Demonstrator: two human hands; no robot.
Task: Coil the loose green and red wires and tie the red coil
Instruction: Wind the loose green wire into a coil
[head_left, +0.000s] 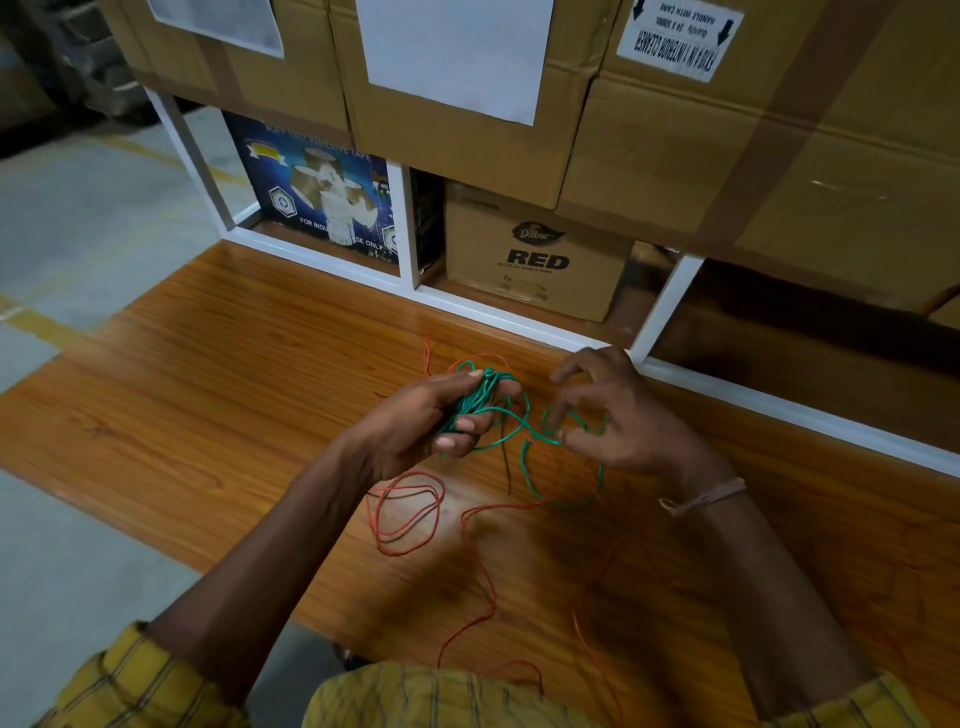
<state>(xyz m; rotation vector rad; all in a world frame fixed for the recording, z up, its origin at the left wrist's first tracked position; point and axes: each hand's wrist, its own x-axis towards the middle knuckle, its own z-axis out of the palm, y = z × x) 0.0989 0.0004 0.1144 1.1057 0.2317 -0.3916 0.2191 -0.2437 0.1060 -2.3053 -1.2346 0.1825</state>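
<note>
My left hand (421, 426) is closed around a bunch of green wire (480, 395) held above the wooden board (218, 395). A loose stretch of the same green wire runs rightward to my right hand (618, 415), whose fingertips pinch it, and more green loops hang down below that hand. The red wire (410, 514) lies loose on the board in a few loops under my left wrist. It trails toward my body and also shows beyond my left hand.
A white shelf frame (410, 228) stands right behind the board. It holds a blue tape box (317, 192) and a brown carton marked RED (535, 260), with large cartons (727, 145) stacked above. Grey floor lies to the left.
</note>
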